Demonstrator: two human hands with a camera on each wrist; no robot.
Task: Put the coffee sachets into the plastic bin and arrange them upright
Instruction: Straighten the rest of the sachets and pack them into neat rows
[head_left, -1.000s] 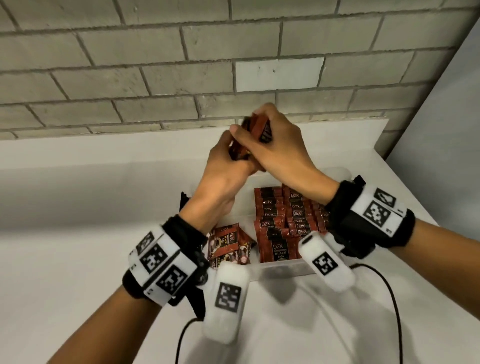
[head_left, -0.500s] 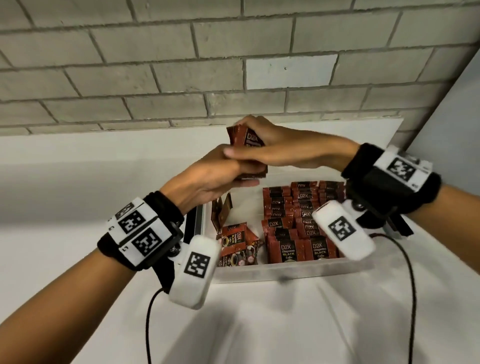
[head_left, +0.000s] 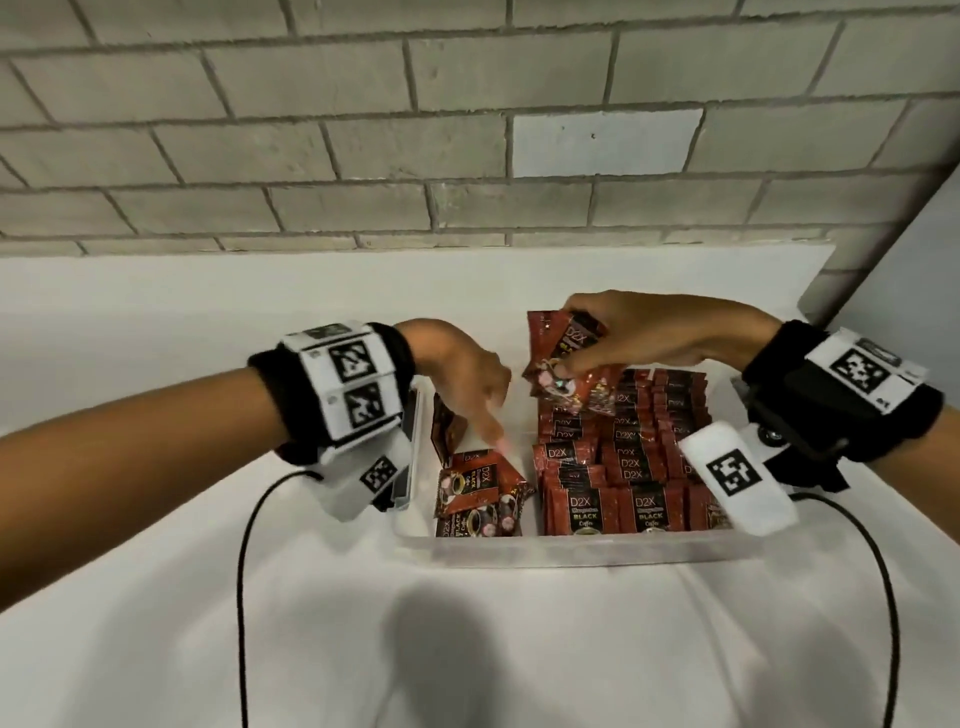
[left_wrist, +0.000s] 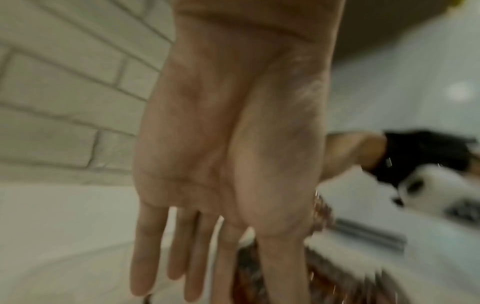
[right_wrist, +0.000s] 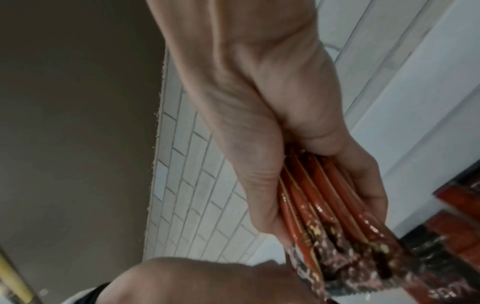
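A clear plastic bin (head_left: 571, 550) sits on the white table, its right part packed with rows of upright red coffee sachets (head_left: 628, 467). At its left end a few loose sachets (head_left: 480, 499) lie flat or lean. My right hand (head_left: 623, 338) grips a stack of several sachets (head_left: 569, 364) above the bin's far middle; the wrist view shows the stack (right_wrist: 363, 236) squeezed between thumb and fingers. My left hand (head_left: 467, 384) reaches down into the bin's left part with straight fingers (left_wrist: 166, 246), holding nothing, fingertips just above the loose sachets.
A grey brick wall (head_left: 363, 130) stands close behind the white table (head_left: 156, 623). A grey panel (head_left: 924, 249) closes the right side. Black cables (head_left: 244, 571) trail from both wrist devices across the table in front of the bin.
The hands were joined on the sachet stack above the bin. Now they have parted: the right hand keeps the stack lower over the bin, and the left hand has dropped empty into the bin's left part.
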